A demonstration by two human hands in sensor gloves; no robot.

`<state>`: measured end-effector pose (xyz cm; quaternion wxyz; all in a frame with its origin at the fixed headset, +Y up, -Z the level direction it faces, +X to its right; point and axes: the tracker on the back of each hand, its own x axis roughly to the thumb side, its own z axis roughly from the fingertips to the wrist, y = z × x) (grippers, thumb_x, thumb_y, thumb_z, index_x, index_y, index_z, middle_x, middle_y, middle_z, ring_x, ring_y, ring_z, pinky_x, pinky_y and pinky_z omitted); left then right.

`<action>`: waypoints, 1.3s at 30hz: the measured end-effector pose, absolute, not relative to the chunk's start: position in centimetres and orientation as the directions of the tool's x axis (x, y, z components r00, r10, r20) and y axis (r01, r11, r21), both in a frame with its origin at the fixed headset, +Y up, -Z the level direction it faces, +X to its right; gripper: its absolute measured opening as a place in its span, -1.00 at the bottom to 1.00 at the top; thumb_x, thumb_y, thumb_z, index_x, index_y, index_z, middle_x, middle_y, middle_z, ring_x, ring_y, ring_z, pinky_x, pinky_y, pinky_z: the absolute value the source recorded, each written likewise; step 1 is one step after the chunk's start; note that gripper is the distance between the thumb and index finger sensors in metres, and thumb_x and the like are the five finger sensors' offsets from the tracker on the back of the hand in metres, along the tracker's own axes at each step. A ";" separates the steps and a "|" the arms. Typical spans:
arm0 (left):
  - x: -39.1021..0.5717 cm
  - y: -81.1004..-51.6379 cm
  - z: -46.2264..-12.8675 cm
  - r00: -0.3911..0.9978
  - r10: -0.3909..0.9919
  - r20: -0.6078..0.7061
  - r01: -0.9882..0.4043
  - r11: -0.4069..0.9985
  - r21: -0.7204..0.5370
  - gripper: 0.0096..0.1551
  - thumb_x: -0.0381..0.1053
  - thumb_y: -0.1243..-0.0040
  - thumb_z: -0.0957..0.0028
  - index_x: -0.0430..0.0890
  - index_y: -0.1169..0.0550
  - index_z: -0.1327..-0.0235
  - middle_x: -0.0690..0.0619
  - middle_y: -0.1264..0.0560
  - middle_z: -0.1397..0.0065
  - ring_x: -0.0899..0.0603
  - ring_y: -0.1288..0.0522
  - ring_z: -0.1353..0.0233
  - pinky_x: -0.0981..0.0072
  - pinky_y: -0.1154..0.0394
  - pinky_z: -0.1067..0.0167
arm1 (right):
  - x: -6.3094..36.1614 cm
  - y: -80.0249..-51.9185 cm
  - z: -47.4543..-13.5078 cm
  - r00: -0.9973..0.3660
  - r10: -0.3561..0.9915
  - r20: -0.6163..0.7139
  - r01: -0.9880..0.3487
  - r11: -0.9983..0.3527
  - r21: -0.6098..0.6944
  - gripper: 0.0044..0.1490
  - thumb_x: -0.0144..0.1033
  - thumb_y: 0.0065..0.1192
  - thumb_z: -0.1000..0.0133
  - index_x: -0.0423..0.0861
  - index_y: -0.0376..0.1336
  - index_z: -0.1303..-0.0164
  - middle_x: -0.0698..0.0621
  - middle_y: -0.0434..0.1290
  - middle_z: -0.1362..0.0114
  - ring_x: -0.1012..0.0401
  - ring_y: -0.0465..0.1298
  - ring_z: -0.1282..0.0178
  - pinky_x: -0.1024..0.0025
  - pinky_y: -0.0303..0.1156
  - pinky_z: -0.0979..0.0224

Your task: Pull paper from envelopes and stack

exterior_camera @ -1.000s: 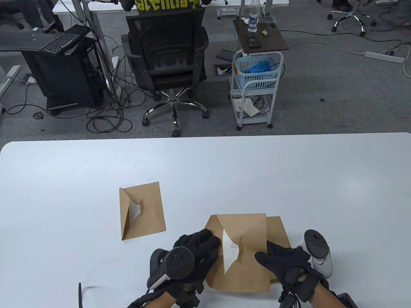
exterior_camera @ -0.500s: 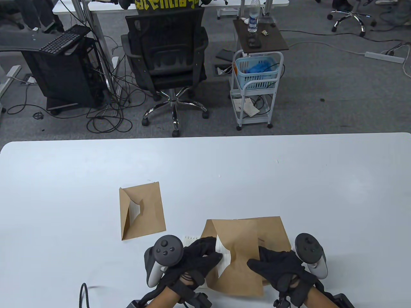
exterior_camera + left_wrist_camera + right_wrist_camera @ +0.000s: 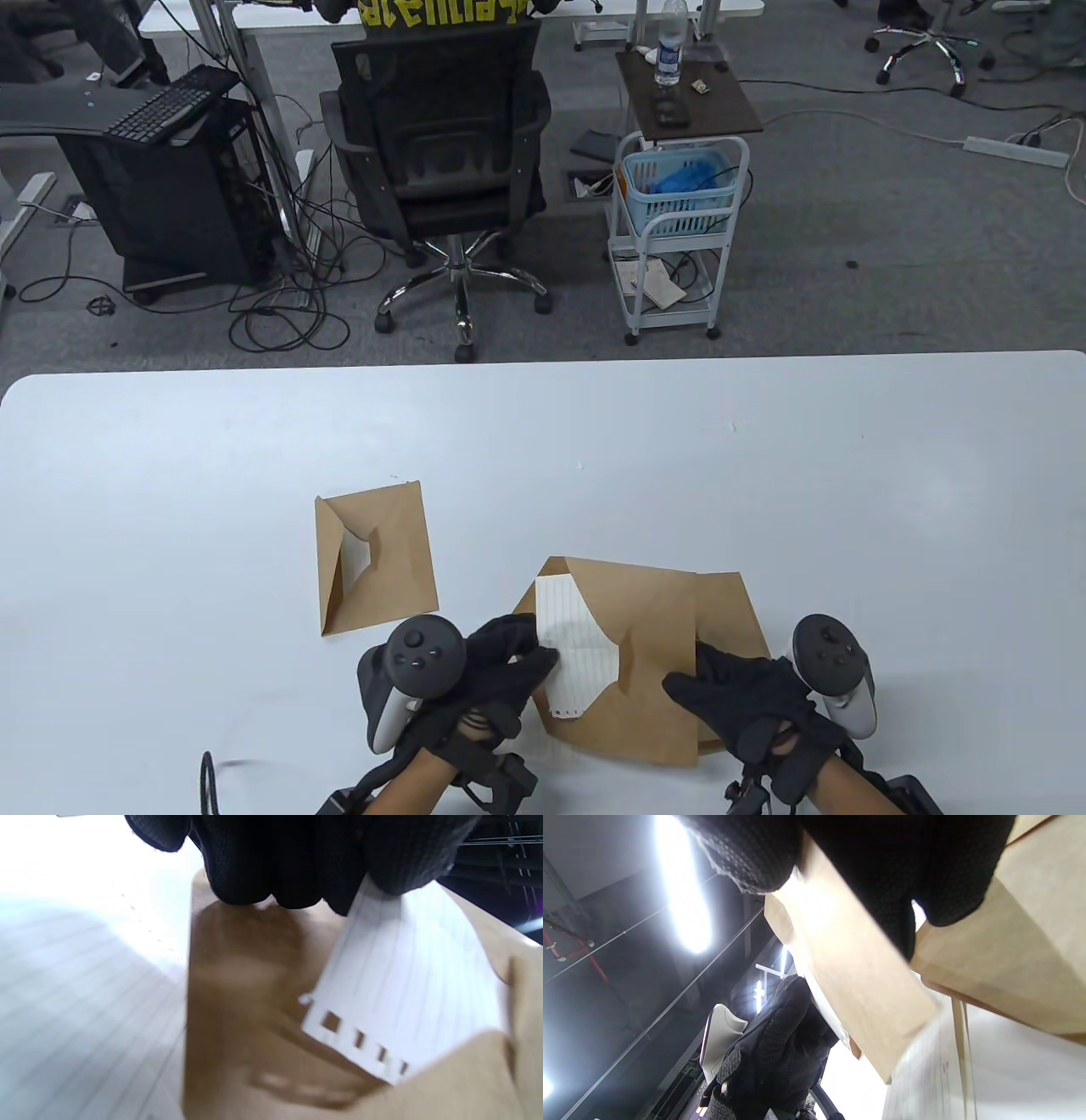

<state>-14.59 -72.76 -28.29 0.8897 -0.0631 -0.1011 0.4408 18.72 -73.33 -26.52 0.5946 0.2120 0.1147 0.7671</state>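
Observation:
A brown envelope is held at the table's near edge, flap open to the left. My left hand pinches a white lined sheet that sticks partly out of it; the left wrist view shows the fingers on the sheet. My right hand grips the envelope's right end, as the right wrist view shows. A second brown envelope lies under it. A third envelope lies to the left with white paper showing in its flap gap. Another lined sheet lies under my left hand.
The white table stretches far behind and to both sides of the envelopes. A black cable runs off the near edge by my left wrist. An office chair and a small cart stand on the floor beyond the table.
My left hand has moved left and drawn the lined sheet farther out of the envelope. The envelope has shifted and tilted a little in my right hand's grip.

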 end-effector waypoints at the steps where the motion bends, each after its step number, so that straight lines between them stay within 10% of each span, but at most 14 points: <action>1: -15.1 -72.8 -28.4 0.593 0.797 0.113 -0.775 0.603 -0.188 -0.62 0.10 -0.32 -0.05 0.08 -0.67 -0.10 -0.01 -0.50 -0.44 -0.26 -0.52 -0.43 -0.31 -0.24 -0.43 | 19.0 -73.3 -26.6 -0.203 0.961 0.186 -0.868 -0.264 0.420 -0.38 -0.26 0.27 -0.12 -0.13 0.28 -0.40 -0.14 0.65 -0.15 0.07 0.78 0.06 0.05 0.56 -0.17; 11: -19.1 -70.9 -29.3 0.636 0.768 0.072 -0.762 0.640 -0.104 -0.61 0.09 -0.31 -0.06 0.17 -0.63 -0.17 0.10 -0.70 -0.04 -0.12 -0.71 -0.12 -0.26 -0.29 -0.40 | 21.6 -72.5 -27.2 -0.173 0.970 0.169 -0.913 -0.222 0.341 -0.38 -0.29 0.28 -0.12 -0.15 0.28 -0.41 -0.18 0.65 -0.12 0.05 0.78 0.10 0.03 0.56 -0.15; 31: -21.1 -72.9 -29.1 0.736 0.676 0.018 -0.672 0.734 -0.101 -0.53 0.03 -0.31 -0.06 0.07 -0.61 -0.26 0.13 -0.75 0.09 -0.08 -0.79 0.05 -0.17 -0.40 -0.32 | 25.9 -71.9 -27.8 -0.094 0.987 0.131 -0.976 -0.117 0.182 -0.38 -0.29 0.27 -0.12 -0.16 0.28 -0.41 -0.20 0.64 -0.14 0.02 0.77 0.08 0.00 0.54 -0.17; 39: -18.9 -74.4 -29.0 0.812 0.581 0.049 -0.560 0.800 -0.215 -0.20 -0.01 -0.30 -0.06 0.19 -0.18 -0.53 0.12 -0.74 0.07 -0.10 -0.79 0.05 -0.15 -0.41 -0.31 | 26.3 -72.1 -27.9 -0.098 0.989 0.109 -0.981 -0.115 0.157 -0.38 -0.30 0.27 -0.12 -0.16 0.27 -0.41 -0.20 0.64 -0.14 0.01 0.77 0.08 0.00 0.54 -0.17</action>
